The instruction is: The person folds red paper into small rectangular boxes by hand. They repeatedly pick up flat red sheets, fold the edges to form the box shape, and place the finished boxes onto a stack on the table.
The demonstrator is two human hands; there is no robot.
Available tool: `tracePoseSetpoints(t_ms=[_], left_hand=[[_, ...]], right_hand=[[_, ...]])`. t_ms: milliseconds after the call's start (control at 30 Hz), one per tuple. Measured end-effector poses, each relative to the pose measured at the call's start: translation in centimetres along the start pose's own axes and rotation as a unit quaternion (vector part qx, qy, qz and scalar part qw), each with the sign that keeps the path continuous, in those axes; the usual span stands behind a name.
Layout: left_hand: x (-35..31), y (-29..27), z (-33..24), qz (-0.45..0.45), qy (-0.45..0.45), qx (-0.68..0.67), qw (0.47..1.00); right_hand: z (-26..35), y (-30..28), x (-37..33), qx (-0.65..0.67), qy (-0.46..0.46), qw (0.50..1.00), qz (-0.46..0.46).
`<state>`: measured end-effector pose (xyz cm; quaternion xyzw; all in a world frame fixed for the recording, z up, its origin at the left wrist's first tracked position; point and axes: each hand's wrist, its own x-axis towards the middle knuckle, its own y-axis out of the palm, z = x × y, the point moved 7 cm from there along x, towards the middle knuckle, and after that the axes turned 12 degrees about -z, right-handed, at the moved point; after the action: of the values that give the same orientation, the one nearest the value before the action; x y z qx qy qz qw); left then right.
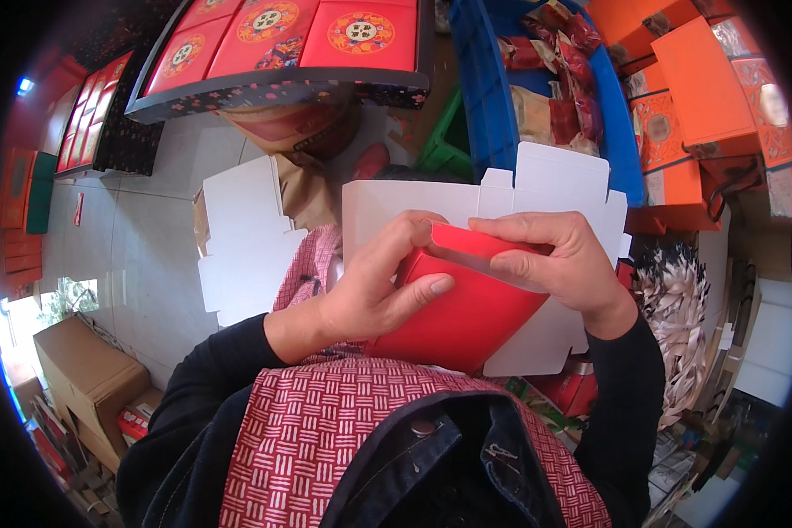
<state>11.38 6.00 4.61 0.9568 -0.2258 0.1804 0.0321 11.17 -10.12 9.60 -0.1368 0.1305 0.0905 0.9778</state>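
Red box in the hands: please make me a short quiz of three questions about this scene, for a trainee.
1. True or false: both hands touch the red box.
2. Which colour is the crate above the hands? A) blue B) yellow C) black
3. Fill in: the inner side of the flat card behind the box is ____.

Key:
1. True: left hand grips it with the thumb on its red face, and right hand holds its upper edge.
2. A
3. white
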Motion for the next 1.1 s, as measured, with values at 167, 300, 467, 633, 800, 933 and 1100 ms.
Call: tracePoseSetpoints(t_ms=[167, 300, 467, 633, 800, 933, 1100], left_hand=[[-0.6, 0.1, 0.9, -0.038, -0.029, -0.094, 0.994], [-0.5, 0.2, 0.9, -0.047, -0.033, -0.113, 0.992], [-0.4, 0.1, 0.8, -0.026, -0.027, -0.083, 0.996], [-0.4, 0.0, 0.1, -0.018, 0.047, 0.018, 0.999], [0.3, -0.2, -0.2, -0.029, 0.028, 0.034, 0.999], [0.1, -0.7, -0.3, -0.044, 0.013, 0.035, 0.998], [0.0, -0.2, 0.4, -0.035, -0.013, -0.004, 0.999]], right_hand=[[0.6, 0.1, 0.2, -0.108, -0.143, 0.983, -0.039], [0.9, 0.1, 0.0, -0.137, -0.171, 0.975, -0.047], [0.8, 0.4, -0.1, -0.153, -0.192, 0.970, -0.001], [0.9, 0.5, 0.0, -0.110, -0.160, 0.979, 0.066], [0.7, 0.6, -0.2, -0.103, -0.183, 0.978, 0.015], [-1.5, -3.5, -0.7, 0.137, -0.091, 0.975, -0.150], [-6.0, -3.9, -4.1, 0.201, -0.108, 0.950, -0.215]])
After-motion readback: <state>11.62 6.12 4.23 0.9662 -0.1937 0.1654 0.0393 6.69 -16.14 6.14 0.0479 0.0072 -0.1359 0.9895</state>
